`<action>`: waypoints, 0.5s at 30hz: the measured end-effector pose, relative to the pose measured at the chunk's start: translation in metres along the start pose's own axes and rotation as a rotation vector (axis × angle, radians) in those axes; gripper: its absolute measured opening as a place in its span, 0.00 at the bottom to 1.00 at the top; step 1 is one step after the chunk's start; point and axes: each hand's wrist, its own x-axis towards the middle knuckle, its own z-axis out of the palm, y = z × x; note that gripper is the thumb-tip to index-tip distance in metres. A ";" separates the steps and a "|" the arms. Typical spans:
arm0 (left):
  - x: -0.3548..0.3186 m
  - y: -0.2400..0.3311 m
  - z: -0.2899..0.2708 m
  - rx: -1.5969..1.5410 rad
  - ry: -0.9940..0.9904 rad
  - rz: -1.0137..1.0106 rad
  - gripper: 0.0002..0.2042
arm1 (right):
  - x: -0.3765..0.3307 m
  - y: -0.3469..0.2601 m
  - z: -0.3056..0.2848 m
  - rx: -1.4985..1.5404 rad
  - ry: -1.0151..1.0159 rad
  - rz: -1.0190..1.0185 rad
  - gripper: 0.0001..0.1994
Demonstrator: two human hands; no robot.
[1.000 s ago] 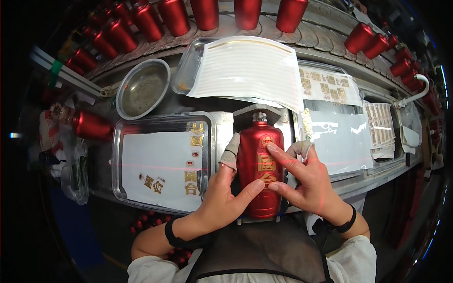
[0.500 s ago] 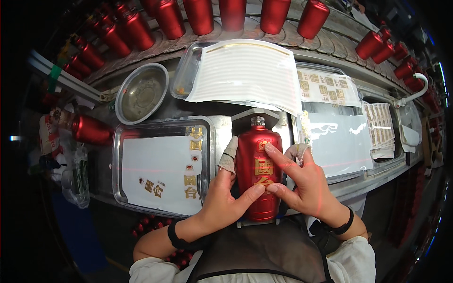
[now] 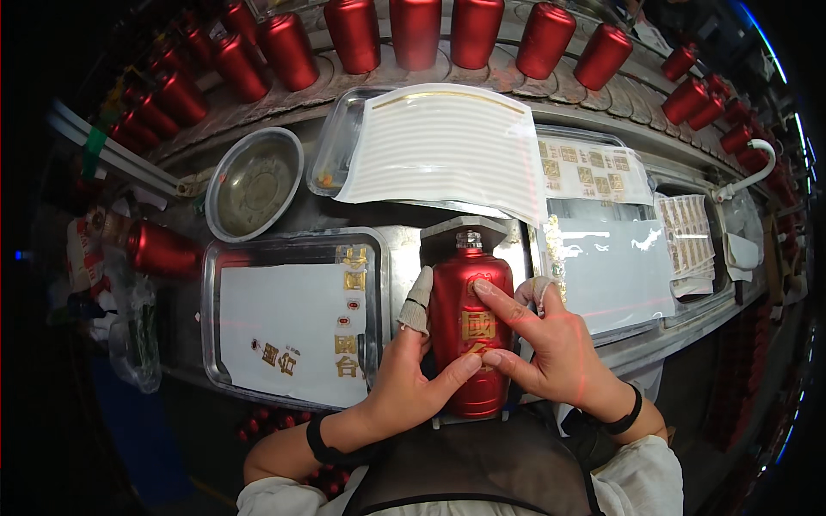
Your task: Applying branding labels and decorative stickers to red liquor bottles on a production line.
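At the middle of the desk point(image 3: 404, 258) a red bottle point(image 3: 469, 335) lies on its back in a small stand, neck pointing away from the person – between a tray point(image 3: 292, 249) of gold stickers on the left and a glossy sheet point(image 3: 615, 275) on the right. Both hands are spread, not clenched: the left hand point(image 3: 409, 383) steadies the bottle's side, thumb on its front, while the right hand point(image 3: 551, 344) presses fingertips on the gold label. It looks hard, smooth, slippery, probably heavy and breakable – best held round the wide body
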 end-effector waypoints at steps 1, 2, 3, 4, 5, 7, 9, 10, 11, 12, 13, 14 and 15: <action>0.000 0.000 0.000 -0.017 0.000 -0.003 0.45 | 0.000 0.000 0.000 0.005 0.015 -0.010 0.35; 0.000 0.000 0.000 -0.002 -0.003 -0.001 0.45 | 0.000 0.000 0.001 0.005 0.026 -0.021 0.35; 0.000 0.000 0.000 0.002 -0.003 -0.007 0.45 | -0.001 0.000 0.001 0.009 0.031 -0.019 0.35; 0.000 0.001 -0.001 0.005 -0.012 -0.011 0.46 | -0.002 0.000 0.002 0.005 0.030 0.000 0.34; -0.001 0.000 -0.001 0.005 -0.006 -0.015 0.46 | -0.002 0.000 0.002 -0.008 0.033 0.007 0.34; -0.001 0.000 -0.003 0.026 -0.027 -0.007 0.47 | -0.002 -0.001 0.002 0.013 0.039 0.015 0.34; -0.001 0.000 -0.004 0.015 -0.038 -0.014 0.48 | -0.003 -0.001 0.002 0.027 0.047 0.011 0.34; -0.002 -0.001 -0.004 -0.003 -0.043 -0.026 0.49 | -0.003 -0.001 0.002 0.014 0.030 0.017 0.34; -0.002 -0.001 -0.004 -0.002 -0.043 -0.029 0.49 | -0.003 -0.001 0.003 -0.004 0.019 0.016 0.34; -0.002 -0.002 -0.005 0.004 -0.050 -0.022 0.50 | -0.003 -0.001 0.003 0.003 0.013 0.026 0.34; -0.002 -0.002 -0.005 0.011 -0.057 -0.015 0.50 | -0.003 -0.001 0.003 0.000 0.014 0.023 0.33; -0.001 -0.003 -0.007 0.009 -0.059 -0.016 0.50 | -0.003 -0.001 0.004 -0.012 -0.001 0.022 0.33; -0.001 -0.003 -0.006 0.004 -0.049 -0.012 0.51 | -0.004 -0.001 0.004 -0.005 0.014 0.023 0.33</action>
